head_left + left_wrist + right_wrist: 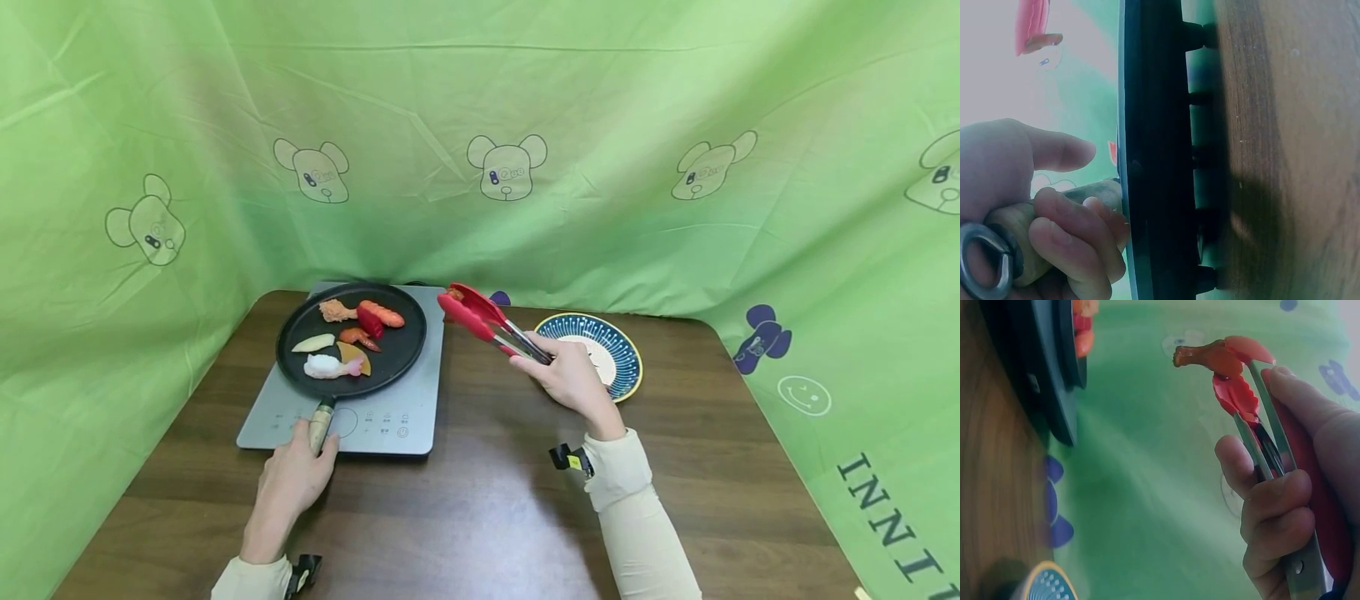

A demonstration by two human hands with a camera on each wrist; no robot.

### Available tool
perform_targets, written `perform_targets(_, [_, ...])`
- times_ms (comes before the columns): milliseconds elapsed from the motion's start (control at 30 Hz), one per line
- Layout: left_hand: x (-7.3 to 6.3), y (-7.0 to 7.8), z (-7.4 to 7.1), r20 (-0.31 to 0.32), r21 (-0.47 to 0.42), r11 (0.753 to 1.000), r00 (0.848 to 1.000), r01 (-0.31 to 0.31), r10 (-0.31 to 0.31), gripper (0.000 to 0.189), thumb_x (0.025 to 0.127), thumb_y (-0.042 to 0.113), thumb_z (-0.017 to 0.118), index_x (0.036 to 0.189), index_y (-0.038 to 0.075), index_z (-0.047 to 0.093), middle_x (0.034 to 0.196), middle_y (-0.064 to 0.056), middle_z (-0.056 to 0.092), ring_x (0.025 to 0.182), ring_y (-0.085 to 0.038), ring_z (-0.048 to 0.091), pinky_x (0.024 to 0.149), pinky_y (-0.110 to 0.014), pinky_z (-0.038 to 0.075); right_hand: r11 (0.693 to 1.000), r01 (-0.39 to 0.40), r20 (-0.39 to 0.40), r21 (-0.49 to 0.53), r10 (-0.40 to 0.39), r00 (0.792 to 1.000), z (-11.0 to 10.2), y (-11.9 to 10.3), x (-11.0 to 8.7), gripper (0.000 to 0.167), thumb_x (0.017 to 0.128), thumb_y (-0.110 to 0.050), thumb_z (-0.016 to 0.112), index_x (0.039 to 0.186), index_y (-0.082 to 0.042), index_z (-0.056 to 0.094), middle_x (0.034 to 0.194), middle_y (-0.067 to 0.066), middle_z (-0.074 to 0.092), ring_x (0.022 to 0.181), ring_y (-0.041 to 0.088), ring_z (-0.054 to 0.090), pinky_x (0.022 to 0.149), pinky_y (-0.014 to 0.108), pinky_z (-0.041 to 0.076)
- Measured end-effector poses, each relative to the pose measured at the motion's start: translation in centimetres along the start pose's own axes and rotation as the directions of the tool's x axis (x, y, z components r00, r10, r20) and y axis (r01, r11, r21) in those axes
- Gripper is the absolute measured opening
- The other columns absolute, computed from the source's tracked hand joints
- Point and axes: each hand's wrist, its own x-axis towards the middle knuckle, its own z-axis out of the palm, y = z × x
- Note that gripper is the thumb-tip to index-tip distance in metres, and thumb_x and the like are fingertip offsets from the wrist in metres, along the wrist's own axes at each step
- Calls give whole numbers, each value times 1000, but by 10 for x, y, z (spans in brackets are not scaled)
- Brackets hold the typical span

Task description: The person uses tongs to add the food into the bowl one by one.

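My left hand (pixel 296 475) grips the wooden handle (pixel 320 425) of a flat black frying pan (pixel 401 362). In the pan lie several toy foods, among them a breaded drumstick (pixel 336 311), an orange sausage-like piece (pixel 384 314), a pale wedge (pixel 313 342) and a white shrimp-tailed piece (pixel 324 367). Right of the pan, my right hand (pixel 573 379) holds red-tipped metal tongs (pixel 480 315) in the air. Between the tongs' tips is a brown toy drumstick (pixel 1210 359), plain in the right wrist view but mostly hidden in the head view.
The pan sits on a grey induction cooker (pixel 431 400) on a wooden table (pixel 480 517). A blue-patterned plate (pixel 628 358) stands at the back right, partly hidden by my right hand. Green cloth (pixel 420 92) hangs behind and along the sides.
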Motion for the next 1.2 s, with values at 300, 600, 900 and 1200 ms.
perform_targets(300, [-1, 1, -1, 8, 5, 1000, 1000, -2, 2, 57, 95, 42, 46, 123, -5, 32, 72, -15, 46, 54, -26, 46, 46, -36, 35, 1000, -10, 58, 8, 9, 998, 11, -15, 13, 53, 84, -44, 70, 127, -13, 62, 83, 3, 65, 63, 15, 47, 56, 30, 40])
perform_targets(600, [-2, 1, -2, 12, 4, 1000, 1000, -6, 6, 57, 95, 42, 45, 123, -6, 32, 72, -16, 45, 54, -27, 46, 46, -36, 35, 999, 18, 80, 29, -20, 997, 22, -29, 22, 46, 84, -44, 69, 121, -18, 66, 60, -4, 48, 49, 10, 37, 47, 29, 34])
perform_targets(900, [-1, -1, -1, -6, 7, 1000, 1000, -22, 22, 55, 95, 41, 45, 121, -6, 33, 71, -15, 46, 53, -26, 46, 45, -36, 34, 998, 54, 110, 10, -55, 992, 37, -41, 32, 26, 83, -47, 68, 100, -27, 68, 61, -6, 50, 50, 10, 40, 48, 29, 34])
perform_targets(1200, [-2, 0, -1, -5, 13, 1000, 1000, -28, 28, 56, 95, 41, 46, 122, -7, 33, 72, -16, 47, 54, -27, 47, 46, -37, 35, 999, 40, 136, 1, -40, 990, 44, -46, 38, 31, 83, -49, 67, 104, -26, 68, 61, -5, 48, 50, 10, 40, 47, 29, 34])
